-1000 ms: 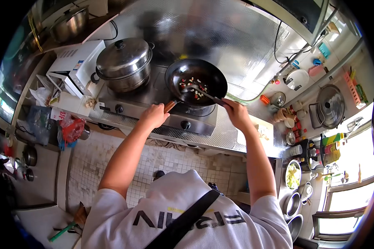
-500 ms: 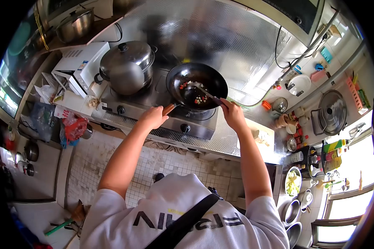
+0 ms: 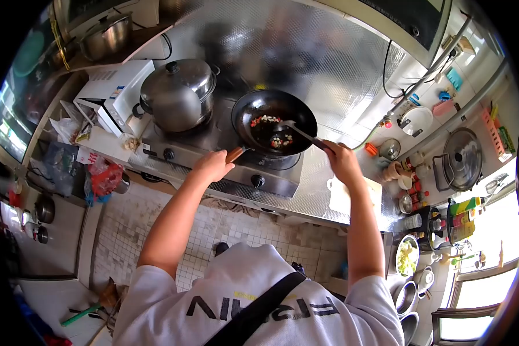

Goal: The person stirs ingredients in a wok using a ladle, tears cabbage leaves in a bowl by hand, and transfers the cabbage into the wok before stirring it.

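Note:
A black wok (image 3: 254,105) sits on the right burner of the gas stove (image 3: 230,182). My left hand (image 3: 213,167) is closed around the wok's wooden handle (image 3: 234,154). In my right hand (image 3: 342,159) is a spatula (image 3: 309,137), its metal head down inside the wok. Chopped red and white pieces (image 3: 265,120) lie in the wok in two small groups, one on either side of the spatula head. What they are is too small to tell.
A lidded steel pot (image 3: 177,92) stands on the left burner, beside a white microwave (image 3: 114,95). Right of the stove lies a cutting board (image 3: 357,197). Bottles (image 3: 461,218) and a bowl of chopped vegetables (image 3: 407,254) stand farther right.
My right hand has moved right and slightly down with the spatula, whose head has shifted right in the wok. The red and white pieces have spread a little. My left hand stays on the handle.

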{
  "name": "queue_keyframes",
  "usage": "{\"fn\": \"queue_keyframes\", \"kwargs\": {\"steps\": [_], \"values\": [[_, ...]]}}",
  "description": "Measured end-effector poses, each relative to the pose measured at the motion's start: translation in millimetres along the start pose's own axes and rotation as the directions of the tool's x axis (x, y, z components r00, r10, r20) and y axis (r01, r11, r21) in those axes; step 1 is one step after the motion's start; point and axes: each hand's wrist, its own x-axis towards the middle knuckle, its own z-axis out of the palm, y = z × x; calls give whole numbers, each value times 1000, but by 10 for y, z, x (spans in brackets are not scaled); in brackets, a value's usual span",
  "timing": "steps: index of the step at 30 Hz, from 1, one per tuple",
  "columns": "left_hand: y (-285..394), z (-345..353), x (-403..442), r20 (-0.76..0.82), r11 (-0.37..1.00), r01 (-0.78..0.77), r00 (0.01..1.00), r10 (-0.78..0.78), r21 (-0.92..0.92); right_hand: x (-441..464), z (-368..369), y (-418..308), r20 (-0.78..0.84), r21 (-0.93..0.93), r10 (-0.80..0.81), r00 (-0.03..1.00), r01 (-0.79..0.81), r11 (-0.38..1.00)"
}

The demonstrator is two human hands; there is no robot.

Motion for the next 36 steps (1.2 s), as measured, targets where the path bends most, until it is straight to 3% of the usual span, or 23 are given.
{"fn": "queue_keyframes", "kwargs": {"steps": [5,8,14,17,21,25,31,34,36], "values": [[-22,52,43,23,1000,13,1000,-13,-12,-154,-447,119,92,35,-112,989,110,993],[-10,37,44,51,1000,21,998,-21,7,-56,-78,77,96,41,-48,994,44,998],[-29,49,47,15,1000,-1,1000,1,-14,241,735,172,-107,83,-73,992,82,993],[-5,15,-2,16,1000,15,1000,-15,-13,263,679,279,-143,55,-75,987,84,995],[41,-28,-34,6,999,29,1000,-29,-14,70,240,123,-1,66,-78,997,78,995],[29,0,-4,20,1000,19,1000,-19,2,176,545,-52,-56,109,-138,989,144,984],[45,-37,-19,42,1000,23,999,-23,-3,348,719,134,-140,-8,-79,987,79,997],[0,12,15,21,998,-2,1000,1,67,87,270,123,-32,33,-52,998,53,998],[90,-105,-24,87,998,56,995,-55,-11,-6,224,75,-16,81,-69,997,70,994]]}}
